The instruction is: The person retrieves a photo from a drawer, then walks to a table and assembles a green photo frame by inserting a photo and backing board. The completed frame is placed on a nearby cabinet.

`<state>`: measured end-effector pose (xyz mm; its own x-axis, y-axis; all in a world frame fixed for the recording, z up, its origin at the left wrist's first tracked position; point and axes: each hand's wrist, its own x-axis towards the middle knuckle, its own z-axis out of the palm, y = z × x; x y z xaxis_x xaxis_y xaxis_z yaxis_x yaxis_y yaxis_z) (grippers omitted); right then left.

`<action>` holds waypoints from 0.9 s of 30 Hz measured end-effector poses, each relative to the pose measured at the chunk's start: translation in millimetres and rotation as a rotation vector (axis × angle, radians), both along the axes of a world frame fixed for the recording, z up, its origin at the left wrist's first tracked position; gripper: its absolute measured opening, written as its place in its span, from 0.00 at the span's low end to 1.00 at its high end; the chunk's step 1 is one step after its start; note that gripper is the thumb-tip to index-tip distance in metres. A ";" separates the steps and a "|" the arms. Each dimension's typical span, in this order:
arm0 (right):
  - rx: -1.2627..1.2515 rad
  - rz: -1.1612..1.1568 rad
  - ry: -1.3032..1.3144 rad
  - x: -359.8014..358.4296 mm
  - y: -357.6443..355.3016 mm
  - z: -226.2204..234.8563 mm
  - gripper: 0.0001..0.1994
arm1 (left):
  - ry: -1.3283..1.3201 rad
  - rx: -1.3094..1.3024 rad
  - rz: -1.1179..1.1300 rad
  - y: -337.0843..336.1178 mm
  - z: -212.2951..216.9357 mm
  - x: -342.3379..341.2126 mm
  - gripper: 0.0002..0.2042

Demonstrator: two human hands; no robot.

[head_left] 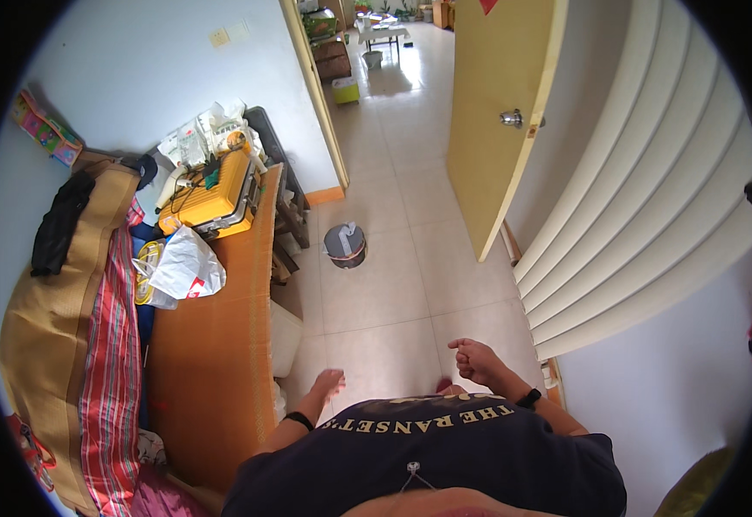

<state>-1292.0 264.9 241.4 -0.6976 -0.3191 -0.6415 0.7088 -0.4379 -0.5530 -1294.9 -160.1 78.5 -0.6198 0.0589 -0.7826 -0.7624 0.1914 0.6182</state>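
Note:
Both of my hands hang in front of my dark shirt, above the tiled floor, and neither holds anything I can see. My left hand (331, 381) is beside the edge of the brown-covered bed or table (208, 353), its fingers loosely apart. My right hand (474, 360) is curled, with its fingers folded in toward the palm. On the floor ahead stands a round dark bucket (344, 252) with a grey cloth or strip (349, 233) lying over its top. Neither hand touches it.
At left, a yellow toolbox (212, 200), a white plastic bag (188, 265) and a striped red cloth (111, 362) lie on the brown surface. A yellow door (501, 77) stands open at right, near a pale folding screen (643, 189). Beyond the doorway is a small table (383, 34).

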 end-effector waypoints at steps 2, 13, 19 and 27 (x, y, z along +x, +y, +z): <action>0.033 -0.031 -0.071 -40.9 7.2 -10.7 0.12 | 0.046 -0.046 0.001 24.8 8.9 -58.7 0.11; -0.099 -0.013 0.018 -374.3 63.1 -21.2 0.13 | 0.287 -0.394 -0.731 41.9 -43.9 -247.8 0.17; -0.120 0.034 0.066 -537.6 46.7 -19.5 0.09 | -0.110 -0.091 0.116 41.6 -5.1 -324.1 0.09; 0.011 0.075 -0.011 -750.6 7.5 -19.8 0.10 | -0.025 0.050 0.033 -0.4 -74.6 -545.0 0.12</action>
